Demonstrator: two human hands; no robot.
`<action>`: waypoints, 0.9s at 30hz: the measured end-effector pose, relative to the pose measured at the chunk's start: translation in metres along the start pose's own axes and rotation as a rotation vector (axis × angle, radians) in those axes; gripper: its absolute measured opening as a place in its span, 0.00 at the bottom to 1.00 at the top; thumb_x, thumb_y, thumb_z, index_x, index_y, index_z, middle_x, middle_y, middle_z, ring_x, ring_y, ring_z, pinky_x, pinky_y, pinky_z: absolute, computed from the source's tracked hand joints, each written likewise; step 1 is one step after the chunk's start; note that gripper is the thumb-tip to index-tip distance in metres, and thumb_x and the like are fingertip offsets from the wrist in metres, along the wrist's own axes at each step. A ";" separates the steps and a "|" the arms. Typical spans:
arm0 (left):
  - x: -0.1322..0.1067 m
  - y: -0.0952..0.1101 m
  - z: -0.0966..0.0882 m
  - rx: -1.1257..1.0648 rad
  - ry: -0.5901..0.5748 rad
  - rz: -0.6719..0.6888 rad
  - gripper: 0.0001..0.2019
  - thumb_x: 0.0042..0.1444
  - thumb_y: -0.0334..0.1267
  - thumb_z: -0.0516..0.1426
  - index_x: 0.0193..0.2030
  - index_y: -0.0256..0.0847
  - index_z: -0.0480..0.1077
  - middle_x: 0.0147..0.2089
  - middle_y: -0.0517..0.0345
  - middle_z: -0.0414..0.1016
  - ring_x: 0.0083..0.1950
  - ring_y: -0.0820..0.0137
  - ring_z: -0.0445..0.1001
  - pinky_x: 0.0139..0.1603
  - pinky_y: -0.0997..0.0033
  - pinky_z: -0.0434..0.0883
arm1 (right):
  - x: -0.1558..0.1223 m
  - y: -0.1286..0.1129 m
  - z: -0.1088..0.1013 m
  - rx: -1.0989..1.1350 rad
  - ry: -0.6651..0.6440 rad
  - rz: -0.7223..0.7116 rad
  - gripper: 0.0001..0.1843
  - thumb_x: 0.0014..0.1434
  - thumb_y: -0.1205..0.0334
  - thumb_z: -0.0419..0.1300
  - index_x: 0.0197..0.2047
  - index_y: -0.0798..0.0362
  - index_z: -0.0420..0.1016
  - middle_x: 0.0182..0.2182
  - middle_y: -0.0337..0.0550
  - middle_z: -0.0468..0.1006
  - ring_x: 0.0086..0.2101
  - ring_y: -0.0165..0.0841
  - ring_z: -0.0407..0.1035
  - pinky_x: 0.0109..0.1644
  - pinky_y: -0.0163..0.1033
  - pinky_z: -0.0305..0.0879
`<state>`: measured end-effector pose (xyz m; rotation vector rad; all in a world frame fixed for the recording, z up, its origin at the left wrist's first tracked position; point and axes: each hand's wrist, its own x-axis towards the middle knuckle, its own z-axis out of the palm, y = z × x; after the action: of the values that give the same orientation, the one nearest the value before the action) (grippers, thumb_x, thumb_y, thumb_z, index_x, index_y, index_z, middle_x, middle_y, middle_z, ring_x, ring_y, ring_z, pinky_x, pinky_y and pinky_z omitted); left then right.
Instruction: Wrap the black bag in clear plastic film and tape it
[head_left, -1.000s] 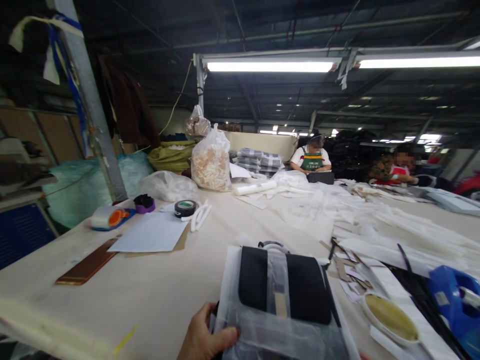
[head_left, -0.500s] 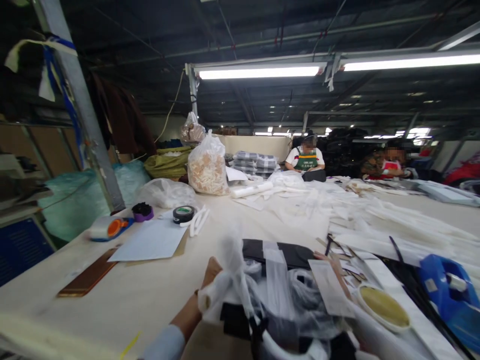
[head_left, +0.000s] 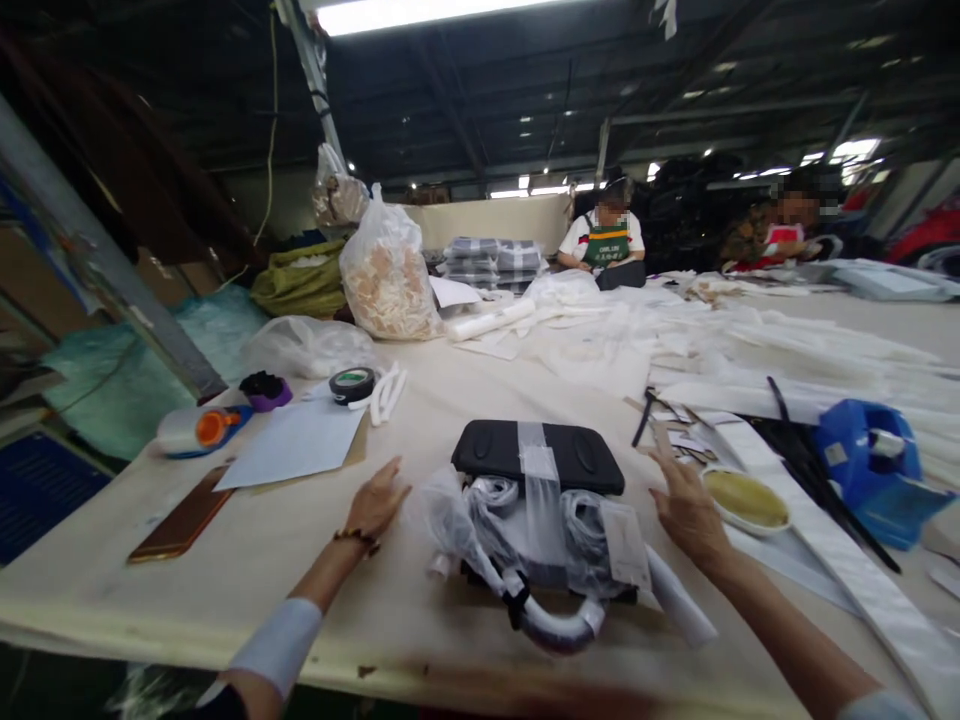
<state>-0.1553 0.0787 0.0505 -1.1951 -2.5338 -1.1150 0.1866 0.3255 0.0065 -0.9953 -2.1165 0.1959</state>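
A black bag (head_left: 538, 455) wrapped in clear plastic lies on the cream table (head_left: 300, 560) in front of me, a strip of tape over its middle and its wrapped handle (head_left: 556, 627) pointing at me. My left hand (head_left: 377, 498) hovers open just left of the bag, fingers stretched, not touching it. My right hand (head_left: 684, 500) is open just right of it, fingers spread, near a paper tag (head_left: 624, 543) on the bag.
A small dish of yellow glue (head_left: 745, 497) and a blue tape dispenser (head_left: 870, 465) sit to the right. Left are a white sheet (head_left: 296, 442), a brown strip (head_left: 182, 520), a tape roll (head_left: 352, 383) and plastic sacks (head_left: 386, 275). Two people sit at the far end.
The wrapped bag, held up in my hands before, now lies flat on the table. Both hands have let go and drawn apart to its sides. The view has tilted down.
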 end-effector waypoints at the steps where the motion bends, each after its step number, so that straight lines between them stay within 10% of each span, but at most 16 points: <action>1: -0.002 -0.004 -0.012 0.023 0.040 -0.041 0.14 0.52 0.36 0.53 0.41 0.27 0.71 0.32 0.54 0.77 0.35 0.63 0.76 0.37 0.70 0.72 | -0.008 0.000 -0.010 -0.006 0.036 0.052 0.21 0.54 0.62 0.47 0.50 0.60 0.66 0.41 0.60 0.72 0.40 0.47 0.67 0.42 0.54 0.67; 6: -0.041 0.038 -0.060 0.052 0.248 0.041 0.15 0.59 0.41 0.50 0.50 0.39 0.65 0.48 0.58 0.73 0.48 0.66 0.71 0.53 0.67 0.66 | -0.071 -0.049 -0.057 0.044 0.192 0.108 0.19 0.58 0.52 0.51 0.48 0.54 0.66 0.40 0.51 0.72 0.35 0.40 0.69 0.42 0.48 0.68; 9: -0.077 0.087 -0.053 0.032 -0.030 0.847 0.17 0.56 0.33 0.53 0.53 0.36 0.62 0.51 0.52 0.70 0.56 0.66 0.65 0.56 0.68 0.64 | -0.106 -0.093 -0.061 0.126 0.170 -0.176 0.17 0.58 0.64 0.53 0.52 0.48 0.64 0.44 0.48 0.72 0.43 0.39 0.68 0.46 0.45 0.65; 12: -0.104 0.112 -0.026 0.184 -0.300 1.183 0.18 0.57 0.35 0.51 0.53 0.31 0.63 0.53 0.48 0.70 0.57 0.61 0.63 0.59 0.61 0.59 | -0.120 -0.126 -0.051 0.085 0.079 -0.599 0.18 0.56 0.68 0.54 0.50 0.50 0.67 0.39 0.41 0.78 0.41 0.35 0.70 0.46 0.41 0.62; 20: -0.112 0.076 -0.019 0.328 -0.165 0.941 0.22 0.55 0.32 0.52 0.57 0.29 0.60 0.54 0.44 0.66 0.58 0.58 0.59 0.60 0.55 0.50 | -0.113 -0.162 -0.020 0.021 0.003 -0.540 0.17 0.53 0.65 0.54 0.47 0.59 0.68 0.37 0.47 0.77 0.39 0.38 0.69 0.48 0.44 0.56; 27: -0.105 0.072 0.003 0.235 -0.027 0.994 0.14 0.59 0.29 0.49 0.50 0.41 0.67 0.51 0.48 0.68 0.57 0.61 0.62 0.59 0.54 0.51 | -0.124 -0.166 0.010 0.180 -0.104 -0.442 0.14 0.59 0.71 0.47 0.47 0.60 0.65 0.30 0.45 0.72 0.33 0.35 0.64 0.46 0.46 0.55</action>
<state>-0.0329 0.0457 0.0476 -2.0048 -1.5836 -0.5207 0.1308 0.1257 -0.0011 -0.4056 -2.3069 0.2150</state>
